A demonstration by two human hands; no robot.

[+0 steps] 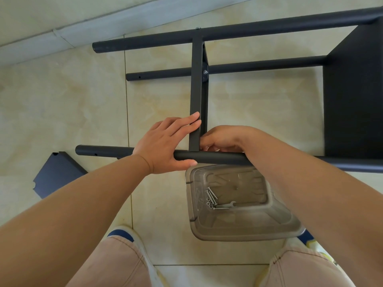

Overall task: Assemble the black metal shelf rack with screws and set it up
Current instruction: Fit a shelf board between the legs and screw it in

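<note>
The black metal rack (238,32) lies on its side on the tiled floor, its round posts running left to right. An upright shelf panel (196,90) meets the near post (217,158). My left hand (165,143) lies over that joint, straight fingers pressing the panel's edge and the thumb under the post. My right hand (221,139) is tucked behind the panel at the joint with curled fingers; what they hold is hidden. A second shelf (354,90) stands at the right.
A clear plastic tub (244,228) below the near post holds several screws (211,198) and a small wrench (232,204). A loose black shelf panel (58,175) lies at the left. A wall base (62,36) runs along the far side. My knees and a shoe (132,239) are at the bottom.
</note>
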